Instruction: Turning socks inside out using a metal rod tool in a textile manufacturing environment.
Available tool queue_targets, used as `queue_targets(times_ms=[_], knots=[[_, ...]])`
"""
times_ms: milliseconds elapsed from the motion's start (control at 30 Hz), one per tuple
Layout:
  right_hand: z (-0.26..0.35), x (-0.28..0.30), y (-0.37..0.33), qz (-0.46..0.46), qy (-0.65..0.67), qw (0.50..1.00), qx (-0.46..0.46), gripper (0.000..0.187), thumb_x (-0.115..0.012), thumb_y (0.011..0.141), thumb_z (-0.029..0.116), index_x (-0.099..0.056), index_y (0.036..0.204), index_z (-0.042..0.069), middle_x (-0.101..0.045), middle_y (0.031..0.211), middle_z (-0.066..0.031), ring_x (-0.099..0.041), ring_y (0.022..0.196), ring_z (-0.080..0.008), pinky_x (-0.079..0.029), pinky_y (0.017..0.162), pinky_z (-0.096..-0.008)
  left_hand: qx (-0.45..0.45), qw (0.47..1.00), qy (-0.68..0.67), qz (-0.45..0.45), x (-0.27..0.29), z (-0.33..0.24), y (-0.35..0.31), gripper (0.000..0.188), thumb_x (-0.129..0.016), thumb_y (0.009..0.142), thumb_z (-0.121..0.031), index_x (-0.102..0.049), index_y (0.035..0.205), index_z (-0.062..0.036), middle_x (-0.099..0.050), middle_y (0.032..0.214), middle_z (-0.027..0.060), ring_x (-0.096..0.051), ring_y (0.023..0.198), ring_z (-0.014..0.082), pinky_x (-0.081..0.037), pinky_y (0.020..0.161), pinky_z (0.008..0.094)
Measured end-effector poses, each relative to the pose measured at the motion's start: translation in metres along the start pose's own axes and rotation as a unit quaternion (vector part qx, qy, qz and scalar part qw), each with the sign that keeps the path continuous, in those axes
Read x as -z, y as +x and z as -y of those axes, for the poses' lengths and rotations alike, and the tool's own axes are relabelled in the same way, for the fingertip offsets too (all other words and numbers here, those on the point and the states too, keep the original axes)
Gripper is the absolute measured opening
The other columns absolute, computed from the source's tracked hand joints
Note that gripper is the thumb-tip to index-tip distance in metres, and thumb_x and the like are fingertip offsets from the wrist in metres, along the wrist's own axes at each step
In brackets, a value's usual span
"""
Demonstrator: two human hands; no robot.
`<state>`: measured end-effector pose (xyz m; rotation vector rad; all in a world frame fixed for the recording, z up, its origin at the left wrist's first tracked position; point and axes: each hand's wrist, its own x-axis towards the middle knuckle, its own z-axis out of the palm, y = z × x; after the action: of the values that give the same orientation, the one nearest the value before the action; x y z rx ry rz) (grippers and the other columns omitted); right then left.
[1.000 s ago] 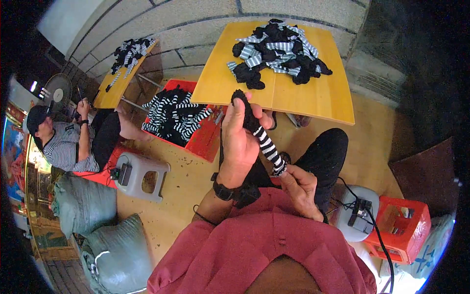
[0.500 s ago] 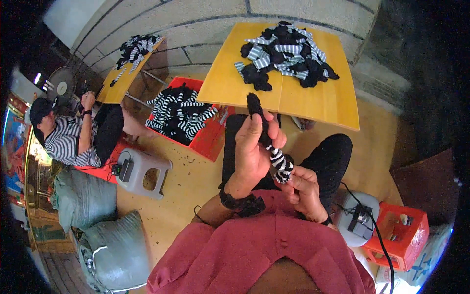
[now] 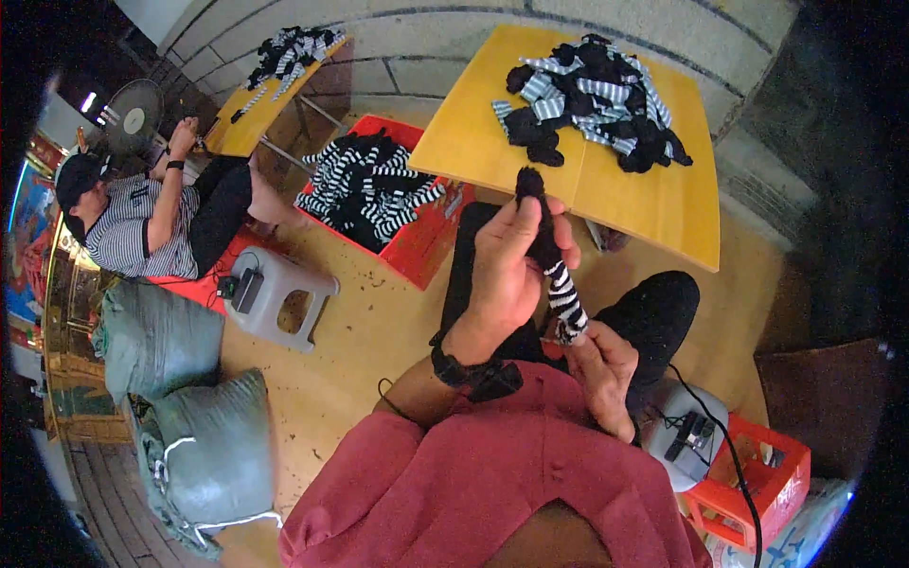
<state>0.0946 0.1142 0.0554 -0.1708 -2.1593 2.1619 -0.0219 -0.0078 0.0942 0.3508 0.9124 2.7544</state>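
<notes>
From left to right: a seated co-worker (image 3: 151, 222); a red crate (image 3: 443, 227) of striped socks (image 3: 369, 185); my left hand (image 3: 507, 275), thumb and fingers pinching the black part of a sock (image 3: 561, 287), its tip toward the yellow table (image 3: 473, 133); my right hand (image 3: 606, 369), pinching the sock's striped end.

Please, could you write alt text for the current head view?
A person's left hand and right hand hold a knitted piece, part black, part striped. Ahead, black and striped pieces lie heaped on a yellow table.
</notes>
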Motion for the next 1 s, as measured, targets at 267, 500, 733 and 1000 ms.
queue_targets(times_ms=[267, 500, 733, 1000], knots=[[0.002, 0.005, 0.001, 0.074, 0.179, 0.974, -0.114, 0.017, -0.051, 0.09, 0.017, -0.058, 0.082, 0.003, -0.051, 0.062, 0.0009, -0.041, 0.05, -0.0047, -0.03, 0.045, -0.0183, 0.017, 0.997, 0.08, -0.013, -0.003, -0.001, -0.011, 0.031, -0.045, 0.094, -0.03, -0.053, 0.102, -0.001, -0.057, 0.078, 0.01, -0.057, 0.069, 0.0245, -0.047, 0.065, 0.0347], [-0.003, 0.019, 0.003, 0.13, 0.271, 0.948, -0.104, 0.022, -0.049, 0.09, 0.019, -0.058, 0.088, -0.001, -0.051, 0.06, -0.0047, -0.038, 0.043, -0.0069, -0.024, 0.036, -0.0202, 0.094, 0.984, -0.115, 0.097, 0.011, -0.029, 0.008, 0.045, -0.037, 0.094, -0.037, -0.048, 0.119, -0.0022, -0.058, 0.109, 0.0168, -0.056, 0.101, 0.0342, -0.044, 0.088, 0.0455], [0.0, 0.025, 0.007, 0.207, 0.358, 0.896, -0.164, 0.022, -0.049, 0.087, 0.016, -0.058, 0.09, -0.005, -0.049, 0.055, -0.0076, -0.033, 0.037, -0.0064, -0.019, 0.033, -0.0189, 0.044, 0.966, -0.13, 0.219, 0.008, -0.022, 0.018, 0.03, -0.063, 0.082, -0.017, -0.054, 0.107, -0.0039, -0.055, 0.086, 0.007, -0.056, 0.083, 0.0254, -0.045, 0.08, 0.0435], [0.01, 0.011, -0.006, 0.166, 0.191, 0.961, -0.11, 0.012, -0.055, 0.085, 0.009, -0.062, 0.09, 0.0, -0.051, 0.059, 0.0007, -0.038, 0.046, -0.0039, -0.024, 0.04, -0.0193, -0.013, 0.998, -0.055, 0.035, -0.001, -0.044, 0.01, 0.017, -0.06, 0.086, -0.019, -0.057, 0.096, -0.0055, -0.055, 0.081, 0.0048, -0.052, 0.077, 0.0201, -0.043, 0.075, 0.0364]])
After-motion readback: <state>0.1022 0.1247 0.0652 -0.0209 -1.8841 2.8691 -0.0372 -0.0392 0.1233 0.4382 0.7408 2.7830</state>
